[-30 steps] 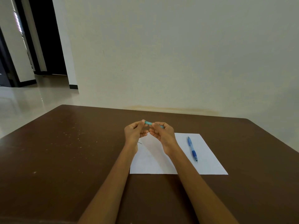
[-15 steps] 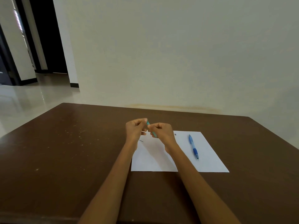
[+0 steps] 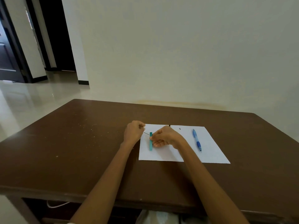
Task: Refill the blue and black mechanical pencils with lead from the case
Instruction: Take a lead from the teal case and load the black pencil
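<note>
The black mechanical pencil is hard to find: only a small dark tip [image 3: 169, 125] shows at the far edge of the white paper sheet [image 3: 208, 152], just behind the right hand [image 3: 165, 137], and I cannot tell if it belongs to that pencil. A very thin dark line, probably a lead [image 3: 146, 133], runs between the two hands, but it is too fine to see where it ends. The left hand [image 3: 133, 131] is closed with curled fingers at the 9 o'clock edge of the paper; whether it pinches something I cannot tell, because the fingertips are turned away. The right hand holds the teal lead case [image 3: 151, 141] between thumb and fingers near its upper end; the case is a slim flat plastic stick, it stands almost vertical in the view, and its lower end is over the paper at about 9 o'clock from the sheet's middle. The blue mechanical pencil [image 3: 196, 140] lies alone on the paper at 3 o'clock from the hands, well apart from them, with its point toward the person. A small grey bit [image 3: 179, 128] lies near the far edge of the sheet. The surface [image 3: 80, 143] is dark brown wood with pale specks. Under its near edge, a white cord [image 3: 56, 205] and something pale are cut off.
</note>
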